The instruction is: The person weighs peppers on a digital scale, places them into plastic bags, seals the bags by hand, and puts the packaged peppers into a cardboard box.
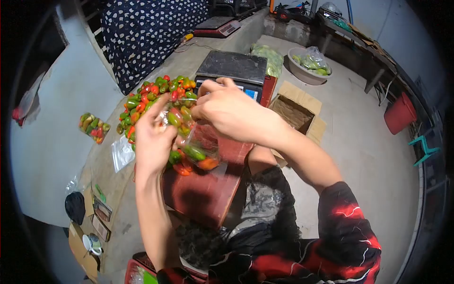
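A clear plastic bag of peppers [195, 152] hangs between my hands, above a dark red board [198, 184]. On its left side my left hand [153, 137] grips the bag's edge, thumb and fingers pressed together. My right hand [229, 109] pinches the bag's top from the right; its fingertips are partly hidden. Red, green and orange peppers show through the plastic. Behind my hands spreads a heap of loose peppers [135, 106]. A black-topped weighing scale [231, 66] stands just beyond my right hand. Flat empty clear bags [122, 152] lie left of my left hand.
A filled bag of peppers [94, 128] sits at the left. An open cardboard box [295, 111] stands on the floor at right, with a white basin [309, 71] farther back. A mug [92, 244] is at lower left. Another scale [217, 27] rests at the back.
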Available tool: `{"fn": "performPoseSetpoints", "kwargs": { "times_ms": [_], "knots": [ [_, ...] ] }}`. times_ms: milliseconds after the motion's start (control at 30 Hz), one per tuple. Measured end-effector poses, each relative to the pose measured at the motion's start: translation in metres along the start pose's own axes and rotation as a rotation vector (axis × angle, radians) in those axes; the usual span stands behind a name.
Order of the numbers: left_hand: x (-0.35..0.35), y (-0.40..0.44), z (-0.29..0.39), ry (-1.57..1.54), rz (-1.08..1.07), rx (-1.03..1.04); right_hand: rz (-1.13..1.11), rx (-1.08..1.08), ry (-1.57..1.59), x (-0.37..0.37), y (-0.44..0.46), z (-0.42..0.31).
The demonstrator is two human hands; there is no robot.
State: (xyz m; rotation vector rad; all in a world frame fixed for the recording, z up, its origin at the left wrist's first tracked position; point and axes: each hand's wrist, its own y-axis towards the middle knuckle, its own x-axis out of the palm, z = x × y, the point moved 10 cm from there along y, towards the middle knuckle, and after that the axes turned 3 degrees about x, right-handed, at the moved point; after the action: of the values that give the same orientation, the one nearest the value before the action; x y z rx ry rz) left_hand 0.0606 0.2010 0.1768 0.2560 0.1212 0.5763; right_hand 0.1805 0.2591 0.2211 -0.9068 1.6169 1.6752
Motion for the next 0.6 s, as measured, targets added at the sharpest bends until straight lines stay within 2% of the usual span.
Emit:
{"fn": "performPoseSetpoints", "kwargs": {
  "times_ms": [33,100,133,233,300,367,433,500,567,600],
  "knots": [
    [0.003,0.001,-0.031,0.036,-0.043,-0.128,-0.006,0.006,0.015,0.004,-0.002,0.000],
    [0.005,-0.001,-0.030,0.036,-0.023,-0.126,-0.268,0.115,-0.148,0.029,0.001,0.015],
    [0.007,-0.004,-0.015,0.007,-0.012,-0.077,-0.131,0.055,-0.066,0.011,0.005,0.009],
    [0.009,-0.009,0.004,-0.070,-0.018,0.016,-0.144,0.108,0.043,0.003,0.004,0.012],
    [0.014,-0.011,0.016,-0.066,-0.047,0.048,-0.066,0.055,0.062,-0.009,0.004,0.007],
    [0.021,-0.015,0.024,-0.042,-0.047,0.051,-0.080,0.083,0.223,-0.007,0.001,0.012],
    [0.020,-0.019,0.020,-0.014,-0.042,0.047,-0.104,0.118,0.257,-0.002,-0.002,0.014],
    [0.012,-0.013,-0.008,0.102,-0.040,-0.057,-0.127,0.156,0.291,0.003,-0.006,0.013],
    [0.008,-0.018,-0.019,0.055,-0.042,-0.079,-0.084,0.099,0.477,0.000,-0.007,0.000],
    [0.016,-0.026,-0.009,-0.034,-0.051,-0.054,-0.111,0.134,0.447,0.012,-0.007,0.003]
  ]
}}
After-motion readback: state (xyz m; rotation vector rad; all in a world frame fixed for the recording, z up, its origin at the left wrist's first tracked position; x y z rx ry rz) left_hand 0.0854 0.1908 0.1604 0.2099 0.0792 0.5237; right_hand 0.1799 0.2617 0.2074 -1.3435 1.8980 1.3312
